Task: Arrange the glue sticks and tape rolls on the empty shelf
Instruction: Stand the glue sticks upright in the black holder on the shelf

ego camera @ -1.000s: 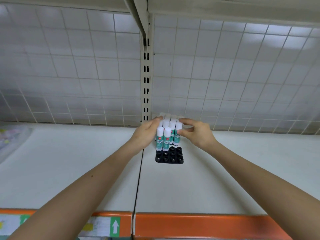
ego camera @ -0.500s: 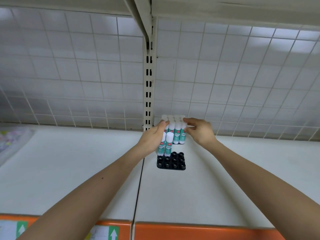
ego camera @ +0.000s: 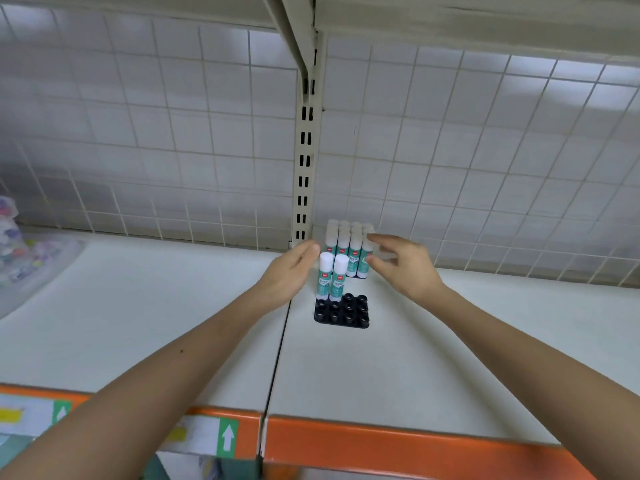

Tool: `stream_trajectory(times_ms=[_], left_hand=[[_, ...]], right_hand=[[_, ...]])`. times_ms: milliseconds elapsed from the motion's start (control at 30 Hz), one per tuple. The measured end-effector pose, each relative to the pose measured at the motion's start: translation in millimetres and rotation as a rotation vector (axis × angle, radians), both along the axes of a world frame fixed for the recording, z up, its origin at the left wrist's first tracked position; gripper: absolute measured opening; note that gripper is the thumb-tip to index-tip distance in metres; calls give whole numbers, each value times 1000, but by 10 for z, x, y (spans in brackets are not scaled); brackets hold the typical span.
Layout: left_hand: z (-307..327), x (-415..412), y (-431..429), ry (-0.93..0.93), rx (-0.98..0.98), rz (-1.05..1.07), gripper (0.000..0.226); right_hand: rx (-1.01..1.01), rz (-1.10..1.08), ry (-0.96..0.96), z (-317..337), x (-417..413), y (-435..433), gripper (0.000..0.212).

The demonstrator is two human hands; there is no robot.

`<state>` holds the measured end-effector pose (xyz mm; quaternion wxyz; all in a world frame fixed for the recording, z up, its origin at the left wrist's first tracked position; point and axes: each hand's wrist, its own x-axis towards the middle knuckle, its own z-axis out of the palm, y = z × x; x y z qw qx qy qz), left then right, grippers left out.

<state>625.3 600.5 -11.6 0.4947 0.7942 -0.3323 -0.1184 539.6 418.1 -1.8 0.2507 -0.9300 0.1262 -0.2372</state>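
Glue sticks (ego camera: 348,252): a block of white-capped, teal-labelled sticks, four across and several rows deep. All stand upright with the long axis vertical. The block is at the far middle of the shelf (ego camera: 450,358), just right of the post (ego camera: 304,174) and close to the grid (ego camera: 485,168) behind.

Front pair (ego camera: 333,278): two more sticks, upright, just near of the block's left half.

Tray (ego camera: 349,318): black, with round sockets four across.
- Contents: the front pair stands in the two left sockets of its far row.
- The two right sockets of that row and the nearer rows are unfilled.
- The block's base is largely hidden, so I cannot tell whether it sits in this tray or in another.

Left hand (ego camera: 289,275): fingers straight and together, holding nothing. It is just left of the sticks, with its fingertips level with the block's near-left corner. Whether it touches them is not clear.

Right hand (ego camera: 403,266): blurred, fingers loosely spread, gripping nothing. Its forefinger and thumb are at the rightmost stick of the block's near row, touching it or a hair off.

Relation for the next move: the sticks lie between the two hands, far of both palms. The unfilled sockets lie near and right, closer to the right hand.

Tape rolls: none in view.

Other: a clear bag (ego camera: 15,247) of small coloured goods at the far left, and an orange strip (ego camera: 398,441) along the near edge.
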Motion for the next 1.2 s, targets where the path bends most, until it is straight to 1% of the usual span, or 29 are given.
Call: stream_trajectory(times_ms=[67,100,133,200,233,300,400,467,733,1000,1133,1200], left_hand=[[-102,21,100,-34,106,11,48],[-145,34,146,-48,173,5,54],[-176,34,190,-66,242,-16,62],[-216,17,231,-128,364,-104,79],[-237,7,229,-163,408,-153,83],[-275,-18,192,-213,454,-177,78],[-315,-17,98,-281,453,-87,64],[-320,-10,39,-296,439,-54,59],[-400,122,-175,-262,428,-11,54],[-402,132,-266,-281,409,32,52],[-393,133,-251,-281,422,18,55],[-390,119,-217,-284,424,27,60]], right_hand=[[-89,-5,-22,-55,-115,2,40],[-111,10,-2,-74,-165,11,40],[-123,45,46,-88,-207,24,40],[-162,131,230,-118,-278,85,44],[-197,167,323,-149,-301,120,44],[-238,215,411,-219,-320,176,42],[-226,211,395,-276,-298,183,38],[-208,197,400,-278,-260,171,37],[-189,120,439,-270,-82,45,44],[-151,96,463,-304,20,-45,43],[-108,109,486,-295,15,-38,47],[-54,95,462,-298,-26,-24,52]])
